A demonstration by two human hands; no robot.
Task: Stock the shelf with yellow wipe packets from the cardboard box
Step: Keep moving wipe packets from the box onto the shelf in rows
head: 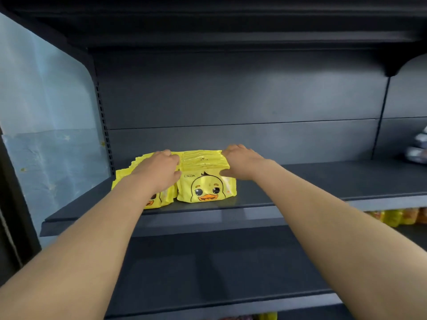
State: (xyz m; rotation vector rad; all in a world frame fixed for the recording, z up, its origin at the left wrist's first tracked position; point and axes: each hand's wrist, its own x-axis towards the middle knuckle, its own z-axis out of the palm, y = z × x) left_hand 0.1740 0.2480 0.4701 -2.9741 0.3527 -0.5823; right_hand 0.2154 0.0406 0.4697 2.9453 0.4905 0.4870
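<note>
Blue sheeting (46, 107), creased and patched, is seen at the far left beside the dark shelving, and a slotted upright (104, 130) is fixed at the left rear corner of the shelf (323, 181). Near the shelf's left end two rows of yellow duck-faced wipe packets are stood side by side, touching. The left row (126, 173) is largely covered by the left forearm, so only part of its front packet is shown. The left hand (159, 169) is laid over the top of that row, with its fingers bent down at the seam between the rows. Their tips are hidden, so whether anything is gripped cannot be told. The right row (205, 181) is stood on the packets' bottom edges, printed faces turned to the shelf's front edge, and its long axis is run from front to back. It is grasped by the right hand (242, 162), fingers curled over the top and thumb pressed to the front packet. Beyond the shelf's right end silvery packs (418, 148) are piled, well apart from the rows, and yellow and orange packs (397, 217) are seen below the front edge there
</note>
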